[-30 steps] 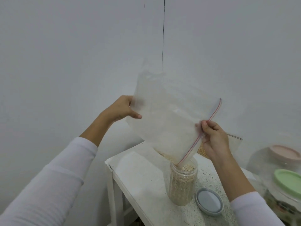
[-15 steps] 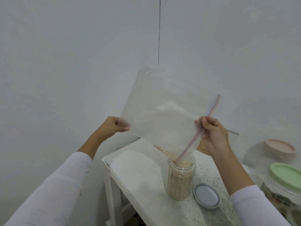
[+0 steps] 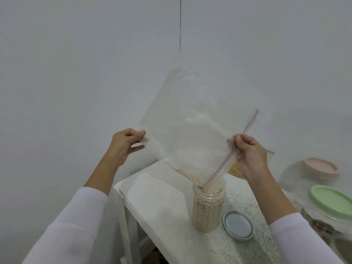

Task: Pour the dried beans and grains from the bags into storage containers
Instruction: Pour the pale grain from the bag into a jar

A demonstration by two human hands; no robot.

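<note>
Clear plastic zip bag (image 3: 192, 134) is tipped mouth-down, low corner of the zip edge sitting right in the mouth of the jar (image 3: 208, 208). Last of the pale grain (image 3: 190, 177) is bunched in that low corner, just above the rim. Jar looks nearly full, grain up near the neck.

My left hand (image 3: 124, 143) pinches the bottom corner of the bag between thumb and fingers, out to the side. My right hand (image 3: 249, 155) pinches the zip edge partway along, fingers curled round it. Both hold the bag, nothing else.

How I'd finish this pour, as a judgement:
- Keep the low corner inside the rim. If it drifts, grain lands on the worktop (image 3: 162, 202).
- Raise the left-hand corner higher so the bag wall runs steep and grain slides to the mouth, no pockets.
- Right hand keeps the zip spread just above the jar. If it collapses flat, flow chokes.
- Small shakes only. Jar stands free, unheld, so a knock from the bag could tip it.
- Watch the level: near the neck already, stop before it heaps over.

Grey lid (image 3: 238, 225) lies flat on the worktop just beside the jar, ready for closing. Another bag holding yellowish grain (image 3: 236, 169) sits behind my right hand, mostly hidden. Two big clear jars with a pink lid (image 3: 321, 166) and a green lid (image 3: 332, 201) stand at the right.
</note>
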